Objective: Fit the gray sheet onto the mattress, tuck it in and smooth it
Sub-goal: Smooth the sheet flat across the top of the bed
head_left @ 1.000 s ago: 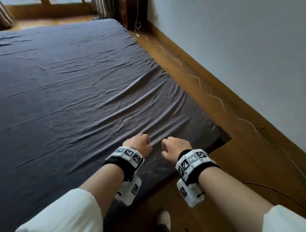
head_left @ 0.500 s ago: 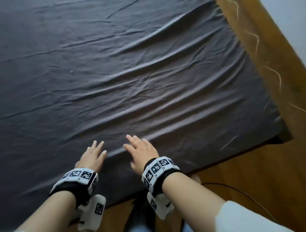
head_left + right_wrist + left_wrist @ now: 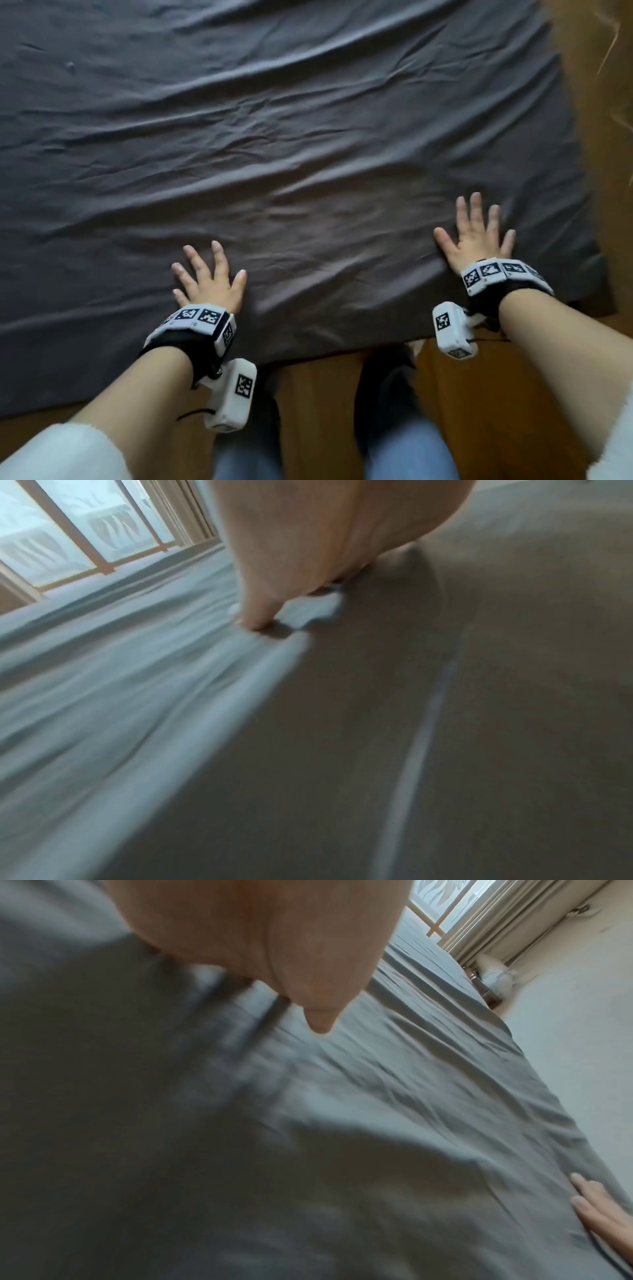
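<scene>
The gray sheet (image 3: 291, 144) covers the mattress and fills most of the head view, crossed by long diagonal wrinkles. My left hand (image 3: 209, 277) lies flat on it near the front edge, fingers spread and straight. My right hand (image 3: 476, 233) presses flat on the sheet close to the front right corner, fingers spread too. In the left wrist view the palm (image 3: 274, 942) hovers over blurred sheet (image 3: 342, 1123), and the right hand's fingers (image 3: 592, 1204) show at the lower right. The right wrist view shows that palm (image 3: 325, 534) on blurred fabric (image 3: 137, 696).
Wooden floor (image 3: 315, 411) runs along the mattress front and right side (image 3: 603, 137). My legs in blue jeans (image 3: 404, 452) stand at the bed's edge. A window with curtains (image 3: 486, 915) and a white wall (image 3: 565, 1015) lie beyond the far end.
Both hands went from loose fists above the sheet to flat, spread palms on it. The right hand has slid right toward the corner; my view tilted down closer to the bed.
</scene>
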A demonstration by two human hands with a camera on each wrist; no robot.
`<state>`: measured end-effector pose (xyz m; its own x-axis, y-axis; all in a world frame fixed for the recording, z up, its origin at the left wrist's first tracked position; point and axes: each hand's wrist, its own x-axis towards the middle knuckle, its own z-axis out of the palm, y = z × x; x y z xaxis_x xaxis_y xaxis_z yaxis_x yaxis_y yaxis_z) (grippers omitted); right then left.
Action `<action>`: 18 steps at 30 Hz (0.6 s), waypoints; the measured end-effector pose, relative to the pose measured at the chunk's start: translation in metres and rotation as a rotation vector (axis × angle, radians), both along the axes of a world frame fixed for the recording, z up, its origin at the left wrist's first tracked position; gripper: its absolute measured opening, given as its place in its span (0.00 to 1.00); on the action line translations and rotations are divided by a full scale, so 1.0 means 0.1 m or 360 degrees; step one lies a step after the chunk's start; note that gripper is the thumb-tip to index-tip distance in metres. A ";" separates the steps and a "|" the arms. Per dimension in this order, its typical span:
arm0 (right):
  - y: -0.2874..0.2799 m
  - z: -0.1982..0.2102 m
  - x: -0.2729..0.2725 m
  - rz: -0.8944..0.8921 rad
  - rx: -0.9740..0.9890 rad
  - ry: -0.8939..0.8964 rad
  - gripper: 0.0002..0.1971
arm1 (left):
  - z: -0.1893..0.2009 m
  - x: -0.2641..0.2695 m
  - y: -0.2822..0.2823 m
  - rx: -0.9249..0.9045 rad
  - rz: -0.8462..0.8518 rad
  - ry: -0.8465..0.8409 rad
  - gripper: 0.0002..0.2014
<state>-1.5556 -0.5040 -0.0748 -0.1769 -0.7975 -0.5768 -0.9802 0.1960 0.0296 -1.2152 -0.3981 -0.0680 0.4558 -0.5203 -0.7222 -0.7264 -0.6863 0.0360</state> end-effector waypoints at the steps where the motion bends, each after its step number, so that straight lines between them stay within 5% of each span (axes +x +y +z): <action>1: -0.03 0.04 -0.08 0.0013 -0.0044 -0.0018 0.35 | 0.01 -0.20 -0.05 0.0010 -0.0004 0.0027 0.33; 6: 0.23 0.11 0.12 0.1036 0.0093 -0.0484 0.36 | 0.09 -1.32 -0.29 0.0016 0.0005 0.0265 0.29; 8: 0.31 0.06 -0.05 0.1295 0.0266 -0.0432 0.35 | 0.13 -1.66 -0.34 0.0024 -0.0018 0.0386 0.27; 15: -0.15 0.18 -1.50 0.0227 0.0240 -0.0040 0.37 | 0.23 -2.10 -0.25 0.0218 -0.0263 0.0585 0.24; 18: -0.10 0.29 -1.53 0.0395 0.0191 -0.0075 0.37 | 0.26 -2.23 -0.26 0.0263 -0.0233 0.0585 0.25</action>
<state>-1.7084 -0.5143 -0.0457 0.0445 -0.7384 -0.6729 -0.9986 -0.0522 -0.0088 -1.4384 -0.4245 -0.0416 0.0826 -0.4239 -0.9019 -0.7759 -0.5953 0.2087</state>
